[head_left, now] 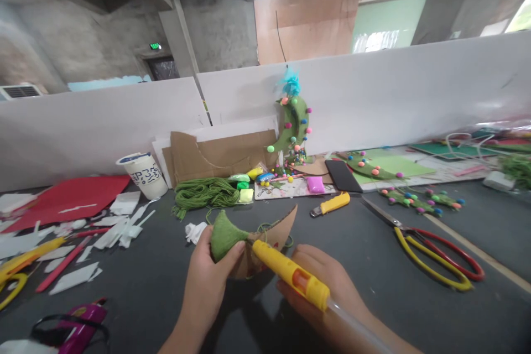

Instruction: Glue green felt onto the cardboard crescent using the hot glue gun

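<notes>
My left hand (209, 279) grips a curved cardboard crescent (276, 232) whose left end is wrapped in green yarn (224, 235); the thumb presses on the wrapped part. My right hand (327, 287) is closed around a yellow and orange glue gun (290, 274) with a clear glue stick at its back. The gun's nozzle touches the cardboard just right of the yarn wrap. A loose strand of green yarn trails from the crescent toward a green yarn bundle (205, 193) on the dark mat behind.
On the mat lie a yellow utility knife (332, 204), red-and-yellow scissors (431, 249), a black phone (342, 175), a paper cup (145, 174), red paper (70, 196), white scraps (124, 221) and cardboard sheets (219, 155). A finished green pompom crescent (294, 124) stands against the white partition.
</notes>
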Available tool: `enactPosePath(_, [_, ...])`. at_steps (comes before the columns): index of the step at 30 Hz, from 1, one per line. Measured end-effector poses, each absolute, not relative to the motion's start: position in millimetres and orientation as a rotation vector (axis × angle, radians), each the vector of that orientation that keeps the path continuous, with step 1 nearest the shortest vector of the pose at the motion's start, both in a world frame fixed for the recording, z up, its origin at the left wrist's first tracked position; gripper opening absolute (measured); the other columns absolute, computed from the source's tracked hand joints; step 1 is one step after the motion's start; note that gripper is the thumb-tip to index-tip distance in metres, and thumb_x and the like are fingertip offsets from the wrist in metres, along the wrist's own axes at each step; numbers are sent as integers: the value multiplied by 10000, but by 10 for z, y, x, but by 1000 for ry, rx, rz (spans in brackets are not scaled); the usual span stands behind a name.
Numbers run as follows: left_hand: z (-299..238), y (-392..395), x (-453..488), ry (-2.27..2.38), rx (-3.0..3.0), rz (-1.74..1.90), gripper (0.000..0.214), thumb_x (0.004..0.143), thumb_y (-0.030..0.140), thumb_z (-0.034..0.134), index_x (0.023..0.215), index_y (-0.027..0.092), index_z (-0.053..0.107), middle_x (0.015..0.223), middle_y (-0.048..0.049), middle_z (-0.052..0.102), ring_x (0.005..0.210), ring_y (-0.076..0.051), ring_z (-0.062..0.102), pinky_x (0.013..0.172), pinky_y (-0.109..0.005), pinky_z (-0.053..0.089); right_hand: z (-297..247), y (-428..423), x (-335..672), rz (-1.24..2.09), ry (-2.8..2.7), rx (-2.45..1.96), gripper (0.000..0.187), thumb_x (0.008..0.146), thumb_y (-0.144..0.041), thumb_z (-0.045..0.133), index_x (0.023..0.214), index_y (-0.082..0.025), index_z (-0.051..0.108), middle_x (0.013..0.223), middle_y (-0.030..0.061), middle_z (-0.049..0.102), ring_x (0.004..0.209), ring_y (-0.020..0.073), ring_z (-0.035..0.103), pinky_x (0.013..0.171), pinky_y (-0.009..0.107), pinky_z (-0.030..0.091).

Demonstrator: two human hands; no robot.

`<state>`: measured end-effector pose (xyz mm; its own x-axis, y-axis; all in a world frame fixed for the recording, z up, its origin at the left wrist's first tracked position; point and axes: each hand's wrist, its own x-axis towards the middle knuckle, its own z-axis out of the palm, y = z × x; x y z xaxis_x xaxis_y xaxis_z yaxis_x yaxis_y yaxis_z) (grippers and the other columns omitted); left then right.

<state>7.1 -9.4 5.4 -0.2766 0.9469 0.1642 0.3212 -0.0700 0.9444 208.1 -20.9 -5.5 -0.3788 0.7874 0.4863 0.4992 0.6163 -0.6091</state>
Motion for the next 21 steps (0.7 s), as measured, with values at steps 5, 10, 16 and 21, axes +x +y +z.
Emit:
enactPosePath(5, [63,-95,83,1652,1403,1346,339,720,396,696,977,207,581,830,21,654,777,-214,609,704,-284,483,-73,-212,2074,350,-2083,-1027,301,843,-294,527,611,-227,348,604,-9,479,515,130,449,499,250,325])
enactPosePath(10, [54,-108,72,1656,1403,1324,358,734,409,684,995,201,556,859,5,638,807,-232,604,725,-313,477,-58,-198,2076,329,-2093,-1048,308,860,-303,498,606,-227,341,591,-8,470,516,131,439,494,246,318])
enactPosePath(16, [46,-86,67,1655,1407,1309,333,745,408,683,985,216,557,862,23,631,796,-205,593,713,-285,476,-61,-202,2068,301,-2108,-1057,319,847,-309,519,600,-229,333,586,-9,474,511,130,447,493,246,316])
enactPosePath(21, [56,-89,78,1627,1408,1315,335,746,390,686,1001,214,558,867,26,635,802,-200,595,716,-276,476,-80,-209,2074,278,-2111,-1064,312,844,-309,530,600,-222,355,589,-12,478,507,123,443,488,237,317])
